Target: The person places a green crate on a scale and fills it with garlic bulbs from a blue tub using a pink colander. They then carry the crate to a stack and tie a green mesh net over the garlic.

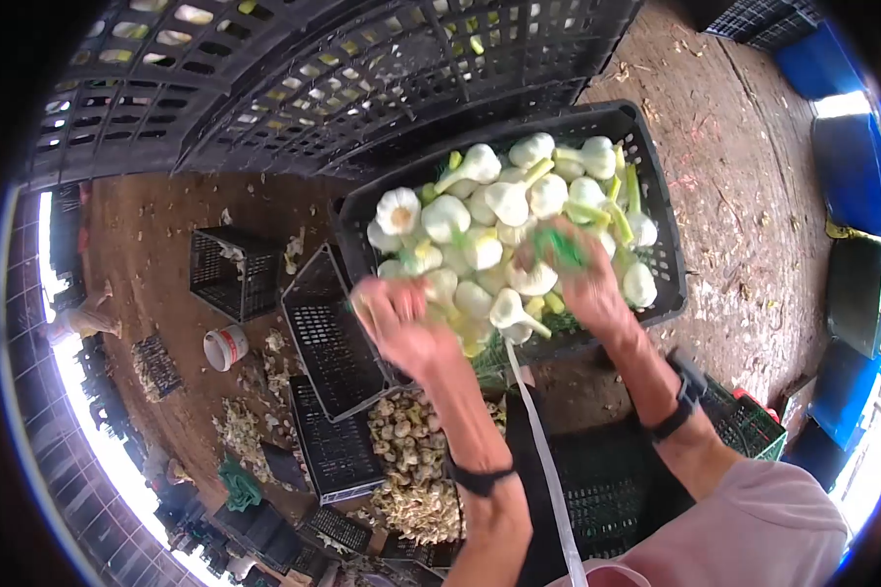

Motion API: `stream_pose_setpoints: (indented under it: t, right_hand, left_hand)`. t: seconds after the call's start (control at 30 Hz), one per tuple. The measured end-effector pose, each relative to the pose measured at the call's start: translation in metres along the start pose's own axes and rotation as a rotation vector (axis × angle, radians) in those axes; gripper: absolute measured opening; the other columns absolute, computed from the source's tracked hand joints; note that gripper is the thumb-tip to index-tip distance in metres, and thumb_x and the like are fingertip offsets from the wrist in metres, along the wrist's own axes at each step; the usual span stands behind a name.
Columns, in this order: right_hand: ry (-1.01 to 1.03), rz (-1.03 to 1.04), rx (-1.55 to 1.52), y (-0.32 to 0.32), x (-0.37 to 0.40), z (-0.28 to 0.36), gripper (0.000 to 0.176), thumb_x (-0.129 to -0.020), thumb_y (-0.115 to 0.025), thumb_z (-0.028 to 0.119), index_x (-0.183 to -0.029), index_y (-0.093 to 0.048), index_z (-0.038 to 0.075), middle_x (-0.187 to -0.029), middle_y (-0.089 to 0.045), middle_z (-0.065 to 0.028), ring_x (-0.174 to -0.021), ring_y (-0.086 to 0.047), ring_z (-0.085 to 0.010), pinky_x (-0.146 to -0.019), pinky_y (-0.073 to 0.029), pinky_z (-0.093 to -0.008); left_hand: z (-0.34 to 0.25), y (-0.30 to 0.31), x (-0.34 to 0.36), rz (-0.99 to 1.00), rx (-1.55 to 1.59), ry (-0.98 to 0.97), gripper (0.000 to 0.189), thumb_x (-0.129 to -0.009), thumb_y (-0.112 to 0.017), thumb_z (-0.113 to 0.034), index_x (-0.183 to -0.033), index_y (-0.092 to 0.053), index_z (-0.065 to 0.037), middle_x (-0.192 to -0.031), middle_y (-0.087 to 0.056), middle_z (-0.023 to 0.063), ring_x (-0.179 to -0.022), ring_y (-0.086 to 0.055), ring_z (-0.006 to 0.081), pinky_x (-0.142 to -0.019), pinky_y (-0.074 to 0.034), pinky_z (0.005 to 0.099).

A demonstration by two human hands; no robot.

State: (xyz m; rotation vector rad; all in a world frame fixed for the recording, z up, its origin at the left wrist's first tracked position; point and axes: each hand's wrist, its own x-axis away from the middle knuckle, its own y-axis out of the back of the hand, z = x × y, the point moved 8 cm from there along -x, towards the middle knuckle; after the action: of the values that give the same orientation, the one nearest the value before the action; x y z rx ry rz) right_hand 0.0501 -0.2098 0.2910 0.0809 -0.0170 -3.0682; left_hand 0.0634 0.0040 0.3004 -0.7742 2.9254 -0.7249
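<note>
A black plastic crate (664, 210) full of white garlic bulbs (507, 203) with short green stems lies in front of me. Over its near left corner is my left hand (401, 323), its fingers curled closed; what they hold, if anything, is hidden. My right hand (582, 274) is above the right part of the garlic, fingers bent around a blurred bright green strand-like piece (561, 248). Motion smears both hands, so the kind of green material cannot be made out. Faint green streaks also show over the bulbs between the hands.
Tall stacked black crates (392, 73) of garlic stand behind the crate. At left are tilted black crates (333, 333), a loose garlic pile (411, 450), and a white bucket (225, 348). Blue bins (852, 166) line the right. A white strap (538, 440) hangs near my body.
</note>
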Motion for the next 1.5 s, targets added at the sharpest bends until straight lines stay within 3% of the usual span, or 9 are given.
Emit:
stream_pose_setpoints:
  t: [0.03, 0.13, 0.5, 0.93, 1.13, 1.2, 1.27, 1.37, 1.5]
  right_hand:
    - [0.098, -0.206, 0.312, 0.001, 0.019, 0.044, 0.014, -0.093, -0.043, 0.006, -0.101, -0.054, 0.002, -0.086, -0.057, -0.0036, -0.081, -0.054, -0.0125, -0.071, -0.045, -0.0280]
    - [-0.144, -0.268, -0.434, -0.003, 0.037, 0.028, 0.014, -0.092, -0.049, 0.010, -0.101, -0.054, 0.001, -0.084, -0.055, -0.0041, -0.077, -0.049, -0.0098, -0.068, -0.042, -0.0254]
    - [-0.296, 0.302, 0.206, -0.051, -0.039, -0.019, 0.061, -0.080, -0.055, 0.014, -0.137, -0.033, 0.009, -0.110, -0.059, -0.0217, -0.096, -0.059, -0.0339, -0.082, -0.045, -0.0383]
    - [-0.377, 0.354, 0.356, -0.067, -0.033, -0.015, 0.039, -0.084, -0.052, 0.035, -0.109, -0.059, 0.005, -0.100, -0.062, -0.0191, -0.090, -0.061, -0.0321, -0.080, -0.047, -0.0402]
    - [-0.070, 0.385, 0.932, -0.081, -0.041, -0.063, 0.028, -0.087, -0.053, 0.026, -0.110, -0.062, 0.013, -0.089, -0.062, -0.0166, -0.080, -0.063, -0.0276, -0.073, -0.050, -0.0367]
    - [-0.218, 0.298, 0.511, -0.076, -0.036, -0.074, 0.029, -0.086, -0.054, 0.025, -0.111, -0.061, 0.011, -0.086, -0.061, -0.0165, -0.078, -0.063, -0.0274, -0.071, -0.050, -0.0370]
    - [-0.367, 0.196, 0.105, -0.071, -0.032, -0.077, 0.030, -0.086, -0.055, 0.023, -0.112, -0.061, 0.009, -0.083, -0.061, -0.0164, -0.077, -0.063, -0.0271, -0.068, -0.049, -0.0372]
    - [-0.688, 0.089, 0.105, -0.050, -0.017, -0.058, 0.027, -0.087, -0.055, 0.019, -0.111, -0.060, 0.008, -0.084, -0.061, -0.0152, -0.073, -0.061, -0.0228, -0.063, -0.048, -0.0351]
    - [-0.235, 0.392, 0.163, -0.054, -0.025, -0.015, 0.028, -0.088, -0.056, 0.023, -0.108, -0.058, 0.003, -0.081, -0.061, -0.0168, -0.073, -0.060, -0.0204, -0.062, -0.046, -0.0361]
  left_hand:
    - [-0.010, 0.009, 0.022, -0.022, -0.032, 0.070, 0.018, -0.087, -0.053, -0.020, -0.075, -0.046, -0.008, -0.062, -0.040, 0.0009, -0.057, -0.037, 0.0113, -0.064, -0.041, 0.0278]
    - [-0.011, 0.011, 0.041, -0.041, -0.165, 0.142, 0.017, -0.084, -0.052, -0.015, -0.072, -0.042, -0.009, -0.062, -0.035, -0.0002, -0.055, -0.035, 0.0113, -0.063, -0.041, 0.0265]
    - [0.044, -0.050, -0.004, 0.301, -0.217, 0.147, 0.011, -0.089, -0.048, -0.012, -0.082, -0.051, -0.004, -0.130, -0.047, 0.0085, -0.108, -0.047, 0.0192, -0.097, -0.034, 0.0352]
    - [0.046, -0.046, -0.004, 0.156, -0.121, 0.542, 0.026, -0.083, -0.052, -0.013, -0.105, -0.057, -0.002, -0.111, -0.053, 0.0078, -0.098, -0.052, 0.0214, -0.087, -0.043, 0.0343]
    - [-0.050, 0.005, 0.057, 0.105, -1.343, -0.084, 0.041, -0.076, -0.065, -0.020, -0.112, -0.055, -0.002, -0.106, -0.053, 0.0127, -0.101, -0.050, 0.0242, -0.089, -0.040, 0.0392]
    - [-0.026, -0.013, 0.094, 0.184, -1.504, -0.237, 0.044, -0.074, -0.067, -0.021, -0.111, -0.056, -0.001, -0.103, -0.050, 0.0120, -0.097, -0.049, 0.0235, -0.086, -0.039, 0.0394]
    - [0.004, -0.002, 0.091, 0.096, -1.217, 0.109, 0.019, -0.076, -0.065, -0.014, -0.091, -0.065, -0.004, -0.072, -0.054, 0.0041, -0.063, -0.047, 0.0163, -0.066, -0.043, 0.0340]
    - [-0.032, -0.007, 0.080, -0.101, -1.002, -0.058, 0.004, -0.079, -0.057, -0.001, -0.075, -0.059, 0.001, -0.063, -0.053, 0.0011, -0.057, -0.044, 0.0092, -0.053, -0.037, 0.0253]
    - [-0.046, -0.018, 0.045, -0.050, -0.804, 0.002, 0.007, -0.079, -0.056, -0.003, -0.076, -0.057, 0.003, -0.064, -0.050, -0.0004, -0.059, -0.043, 0.0074, -0.055, -0.037, 0.0230]
